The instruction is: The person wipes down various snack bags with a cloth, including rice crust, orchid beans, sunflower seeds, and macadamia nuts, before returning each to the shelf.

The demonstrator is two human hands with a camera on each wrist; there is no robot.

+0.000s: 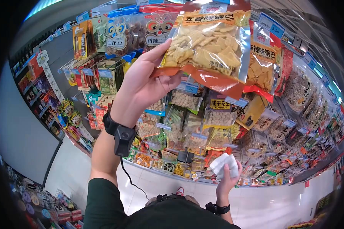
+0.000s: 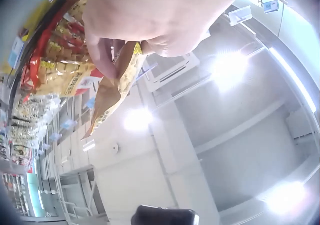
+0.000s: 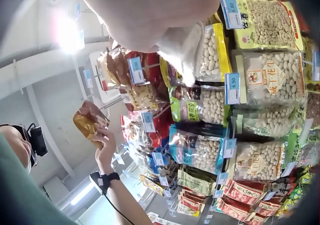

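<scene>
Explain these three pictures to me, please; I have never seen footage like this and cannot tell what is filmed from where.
There is no machine here: a person in a shop wears three cameras, one on the head and one strapped to each wrist. The head view looks at a snack rack hung with bags of peanuts and crisps. The left hand holds up a snack bag, orange with a clear window, by its edge. The right hand, lower down, grips a white cloth. The left wrist view looks past that bag at the ceiling lights; the right wrist view shows the peanut bags and the raised hand.

The left hand (image 1: pixel 143 86) is raised toward 12 o'clock, thumb and fingers pinching. The right hand (image 1: pixel 228 177) sits low at 5 o'clock, fingers curled.
</scene>
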